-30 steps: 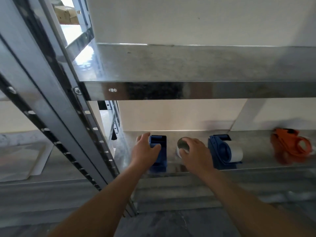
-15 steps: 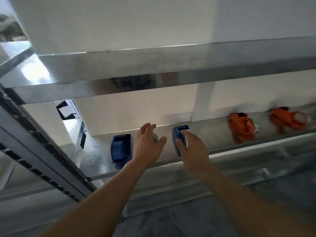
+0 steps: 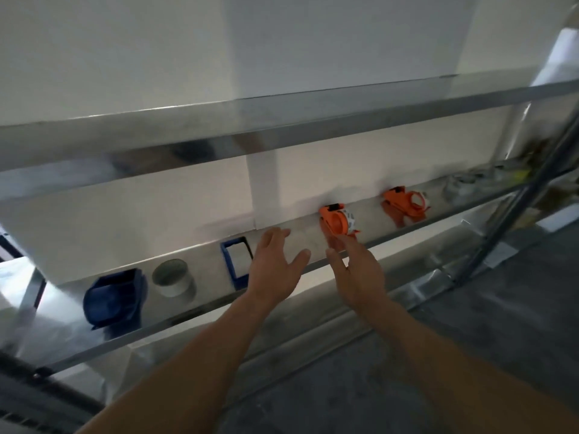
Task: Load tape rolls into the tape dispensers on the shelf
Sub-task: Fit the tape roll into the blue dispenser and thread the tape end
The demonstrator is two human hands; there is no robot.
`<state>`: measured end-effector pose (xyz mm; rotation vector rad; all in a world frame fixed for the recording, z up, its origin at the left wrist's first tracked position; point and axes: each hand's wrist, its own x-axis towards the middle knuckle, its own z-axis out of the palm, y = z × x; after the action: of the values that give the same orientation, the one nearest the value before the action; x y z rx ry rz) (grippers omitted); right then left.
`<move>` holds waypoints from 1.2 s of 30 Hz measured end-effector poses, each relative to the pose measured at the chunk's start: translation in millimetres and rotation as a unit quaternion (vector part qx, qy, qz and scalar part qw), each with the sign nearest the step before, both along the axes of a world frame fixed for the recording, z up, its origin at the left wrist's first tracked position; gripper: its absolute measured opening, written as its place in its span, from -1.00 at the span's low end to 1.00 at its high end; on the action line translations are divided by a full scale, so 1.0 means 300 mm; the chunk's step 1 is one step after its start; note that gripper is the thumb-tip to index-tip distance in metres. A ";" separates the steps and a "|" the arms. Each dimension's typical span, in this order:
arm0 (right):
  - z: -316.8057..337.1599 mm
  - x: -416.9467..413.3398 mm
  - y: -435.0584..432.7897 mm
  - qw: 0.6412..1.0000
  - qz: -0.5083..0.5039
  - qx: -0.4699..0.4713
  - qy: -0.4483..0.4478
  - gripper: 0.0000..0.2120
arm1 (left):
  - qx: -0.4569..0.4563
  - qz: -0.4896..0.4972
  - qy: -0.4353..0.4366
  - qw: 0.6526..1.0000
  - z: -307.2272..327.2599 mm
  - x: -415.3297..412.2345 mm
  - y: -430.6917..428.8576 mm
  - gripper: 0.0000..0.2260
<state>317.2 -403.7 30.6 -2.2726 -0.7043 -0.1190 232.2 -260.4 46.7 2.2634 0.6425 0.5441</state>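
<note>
Shifted since half a second ago: both my hands have travelled right along the shelf, away from the loose tape roll and the second blue dispenser, toward the orange ones

Surface: galvanised metal shelf (image 3: 200,311), shiny, its front lip running from lower left to upper right; a second metal shelf above it; white wall behind with a pale upright strip; grey concrete floor below; a slanted steel upright at the right end

Items on the shelf, left end to right end:
- blue tape dispenser (image 3: 114,300), near the left end, close to the front lip
- tape roll (image 3: 173,277), pale, standing on end with its core facing up, just beside that dispenser
- second blue dispenser (image 3: 235,261), with a white roll inside, partly hidden by my left hand
- orange dispenser (image 3: 336,221), a white roll in it, against the back wall
- second orange dispenser (image 3: 405,202), further right
- blurred rolls and clutter at the right end, too smeared to identify

Left hand (image 3: 275,267): fingers spread wide, palm down, holding nothing, over the front lip just right of the second blue dispenser

Right hand (image 3: 357,270): fingers loosely extended, holding nothing, fingertips (image 3: 336,244) just below the first orange dispenser; contact cannot be told through the blur

Loose tape roll lies well to the left of both hands

Brands, labels, writing: none legible
</note>
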 end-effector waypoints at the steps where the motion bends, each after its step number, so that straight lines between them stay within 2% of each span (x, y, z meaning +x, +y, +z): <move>1: 0.006 0.017 -0.033 1.000 -0.009 0.007 0.002 -0.58 | 0.002 -0.009 0.001 1.000 0.001 0.028 -0.023 -0.49; 5: 0.019 0.095 -0.142 0.998 -0.054 0.018 0.018 -0.53 | 0.009 -0.046 0.002 0.999 0.013 0.138 -0.107 -0.51; 10: 0.033 0.198 -0.250 0.994 -0.103 0.011 0.033 -0.46 | -0.001 -0.100 -0.024 0.995 0.024 0.298 -0.187 -0.62; 17: 0.067 0.355 -0.364 0.986 -0.166 0.004 0.014 -0.52 | -0.027 -0.179 -0.021 0.983 0.027 0.549 -0.268 -0.48; 20: 0.059 0.410 -0.394 0.981 -0.195 0.014 0.009 -0.46 | -0.021 -0.212 -0.018 0.977 0.022 0.630 -0.291 -0.44; 27: 0.040 0.562 -0.471 0.973 -0.232 0.004 -0.001 -0.52 | -0.016 -0.240 -0.040 0.970 0.026 0.795 -0.356 -0.60; 36: 0.015 0.863 -0.608 0.975 -0.223 0.008 0.010 -0.52 | -0.034 -0.232 -0.033 0.972 -0.007 1.103 -0.510 -0.59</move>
<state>576.0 -586.1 35.1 -2.3781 -0.1697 -0.3128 563.1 -413.3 44.7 2.2188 0.0848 0.3551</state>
